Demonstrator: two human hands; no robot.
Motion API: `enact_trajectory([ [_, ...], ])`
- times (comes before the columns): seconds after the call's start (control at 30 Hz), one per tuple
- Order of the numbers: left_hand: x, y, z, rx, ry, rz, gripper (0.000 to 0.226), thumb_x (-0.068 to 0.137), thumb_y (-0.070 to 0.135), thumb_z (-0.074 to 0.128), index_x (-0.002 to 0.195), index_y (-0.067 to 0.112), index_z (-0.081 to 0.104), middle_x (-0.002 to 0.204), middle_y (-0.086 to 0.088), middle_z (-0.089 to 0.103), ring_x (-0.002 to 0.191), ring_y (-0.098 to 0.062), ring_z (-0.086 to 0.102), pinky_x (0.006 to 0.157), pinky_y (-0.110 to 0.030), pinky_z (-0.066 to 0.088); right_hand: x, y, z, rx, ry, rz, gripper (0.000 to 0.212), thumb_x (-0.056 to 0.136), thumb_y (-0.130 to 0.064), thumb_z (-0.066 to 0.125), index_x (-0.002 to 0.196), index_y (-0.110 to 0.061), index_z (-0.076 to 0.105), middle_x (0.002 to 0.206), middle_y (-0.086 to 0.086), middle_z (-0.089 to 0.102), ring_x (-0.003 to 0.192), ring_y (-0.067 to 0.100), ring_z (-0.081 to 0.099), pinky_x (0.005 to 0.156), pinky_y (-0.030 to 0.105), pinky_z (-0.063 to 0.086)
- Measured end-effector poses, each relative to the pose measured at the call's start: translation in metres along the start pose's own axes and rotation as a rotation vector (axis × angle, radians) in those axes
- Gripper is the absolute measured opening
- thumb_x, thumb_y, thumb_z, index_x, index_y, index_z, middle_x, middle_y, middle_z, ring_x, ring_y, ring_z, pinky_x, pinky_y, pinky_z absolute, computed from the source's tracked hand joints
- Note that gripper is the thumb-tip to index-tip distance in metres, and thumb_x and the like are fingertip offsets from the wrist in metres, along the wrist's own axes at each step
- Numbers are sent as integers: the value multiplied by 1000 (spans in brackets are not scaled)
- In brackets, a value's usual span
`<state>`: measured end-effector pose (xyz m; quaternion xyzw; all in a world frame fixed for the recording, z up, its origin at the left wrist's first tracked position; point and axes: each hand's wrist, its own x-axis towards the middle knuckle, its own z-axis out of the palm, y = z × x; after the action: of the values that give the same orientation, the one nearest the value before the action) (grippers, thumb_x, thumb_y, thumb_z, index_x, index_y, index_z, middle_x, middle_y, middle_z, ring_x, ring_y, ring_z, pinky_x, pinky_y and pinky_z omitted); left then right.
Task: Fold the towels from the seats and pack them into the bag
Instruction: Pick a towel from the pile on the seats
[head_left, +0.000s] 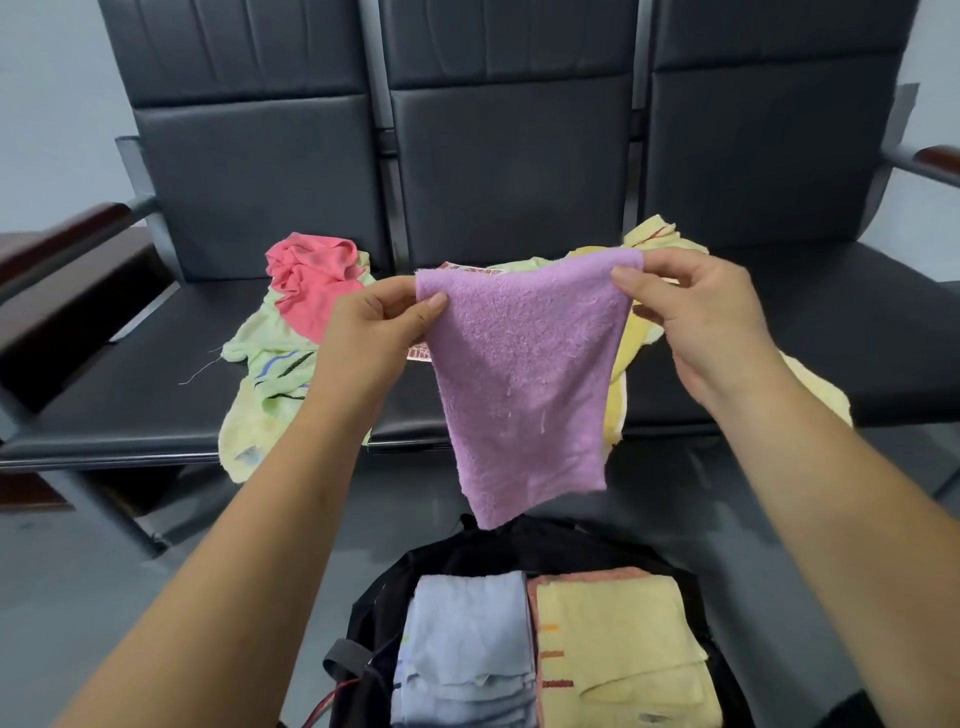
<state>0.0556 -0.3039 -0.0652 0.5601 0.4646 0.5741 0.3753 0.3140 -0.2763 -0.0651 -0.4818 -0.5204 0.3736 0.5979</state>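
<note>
Both arms reach forward above the open black fabric bag (467, 561); the left hand (371, 325) and right hand (691, 312) each pinch a top corner of the fuzzy lilac terry towel (519, 384), which hangs above the bag.

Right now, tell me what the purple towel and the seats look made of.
The purple towel looks like terry cloth, matte: fuzzy pile, loose threads. The seats are probably leather or imitation leather, black with a dull sheen: smooth padded panels with seams.
</note>
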Motion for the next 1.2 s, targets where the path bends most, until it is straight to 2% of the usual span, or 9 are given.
enact_trajectory([
  [0.23,0,1,3,-81,46,42,19,98,7,61,112,12,73,97,-8,69,94,-13,63,95,-32,51,-9,-7,2,137,-81,0,13,95,-17,69,107,-21,74,108,7,75,106,28,71,88,45,58],
  [0.43,-12,13,7,168,-175,63,61,104,8,51,156,30,29,113,-25,65,57,8,59,77,-7,29,-12,-10,4,51,-496,-12,80,93,-3,70,153,-40,32,137,0,61,119,19,66,92,41,58],
  [0.47,-13,14,7,240,-221,52,65,103,6,52,157,28,25,124,-29,56,61,9,64,58,-11,50,-11,-7,5,-13,-492,-4,85,91,-1,71,154,-39,30,138,-1,61,118,18,67,94,42,57],
  [0.5,-12,13,7,283,-253,26,65,102,5,53,157,26,26,118,-27,60,76,10,67,79,-32,54,-11,-5,5,-69,-458,17,85,90,0,73,154,-37,30,135,1,63,114,18,69,94,43,58],
  [0.6,-3,-4,5,307,-185,-105,35,98,14,62,131,16,50,66,-2,58,48,1,47,49,-21,50,-13,2,5,-138,-344,138,74,88,4,72,145,-31,39,120,13,66,97,19,73,84,38,62],
  [0.73,4,-17,10,64,-49,-274,20,94,25,69,89,18,51,63,5,47,54,-9,39,46,-23,32,-13,7,5,-82,-328,290,30,90,1,70,116,-14,67,108,14,68,92,22,69,75,29,59],
  [0.87,5,-17,5,-86,-225,-290,49,71,26,87,114,24,62,102,-3,66,82,-12,66,73,-26,56,-10,4,0,114,-523,369,41,77,-8,78,116,-2,70,113,10,73,107,19,70,86,26,58],
  [0.97,5,-20,-1,382,-353,-138,76,70,21,90,138,30,57,133,0,62,118,-9,60,102,-26,48,-11,5,-5,-288,-630,183,57,73,1,83,126,-12,68,121,-3,69,111,7,66,96,14,50],
  [1.2,7,-28,6,531,-330,37,14,101,12,57,105,19,67,83,19,61,80,4,53,81,-27,46,-12,13,-3,-516,-509,-113,15,92,-12,72,93,-28,71,84,-24,69,80,-12,59,70,4,40],
])
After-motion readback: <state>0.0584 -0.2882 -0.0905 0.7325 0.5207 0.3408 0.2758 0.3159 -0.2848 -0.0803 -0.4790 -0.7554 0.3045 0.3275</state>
